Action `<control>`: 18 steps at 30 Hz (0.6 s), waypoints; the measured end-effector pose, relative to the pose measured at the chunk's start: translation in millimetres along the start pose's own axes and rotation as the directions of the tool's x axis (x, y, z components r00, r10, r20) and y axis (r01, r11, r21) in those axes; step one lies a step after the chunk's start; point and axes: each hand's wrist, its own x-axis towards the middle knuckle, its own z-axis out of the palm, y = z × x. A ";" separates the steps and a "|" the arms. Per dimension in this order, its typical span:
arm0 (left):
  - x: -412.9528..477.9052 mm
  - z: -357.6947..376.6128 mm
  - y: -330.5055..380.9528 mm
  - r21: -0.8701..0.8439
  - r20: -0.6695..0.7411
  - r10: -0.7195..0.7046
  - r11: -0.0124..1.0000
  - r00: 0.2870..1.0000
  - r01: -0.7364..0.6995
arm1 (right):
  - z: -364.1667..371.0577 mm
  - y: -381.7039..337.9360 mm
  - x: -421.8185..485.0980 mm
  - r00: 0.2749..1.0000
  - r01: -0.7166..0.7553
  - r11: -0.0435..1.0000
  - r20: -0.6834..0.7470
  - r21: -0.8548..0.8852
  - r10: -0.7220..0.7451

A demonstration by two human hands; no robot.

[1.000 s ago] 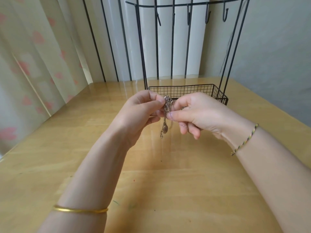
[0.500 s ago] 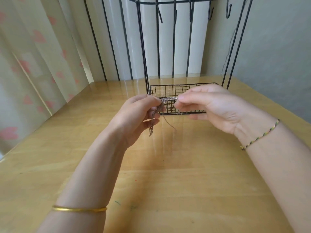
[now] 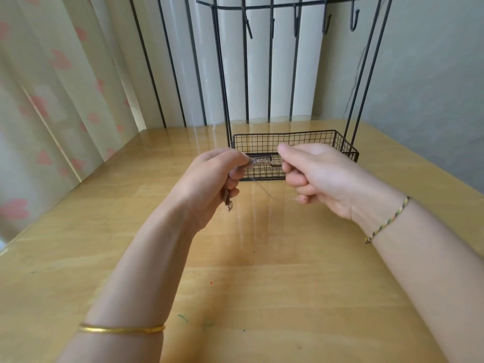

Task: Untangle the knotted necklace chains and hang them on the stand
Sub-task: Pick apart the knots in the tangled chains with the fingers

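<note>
Still untangling in front of the stand (image 3: 293,142): left hand (image 3: 209,182) and right hand (image 3: 314,174) pinched the chains (image 3: 258,161), probably still knotted; next, gentle pulling apart.

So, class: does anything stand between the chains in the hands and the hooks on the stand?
Nothing visible does. The chains are stretched between the left hand and right hand, above the table and in front of the stand's basket. The hooks hang bare above, with open air up to them.
</note>
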 end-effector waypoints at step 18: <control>2.2 -1.9 -3.2 0.190 -0.143 0.043 0.982 0.989 -0.015 | -6.4 2.7 3.3 0.996 0.057 0.998 -0.067 -0.029 -0.059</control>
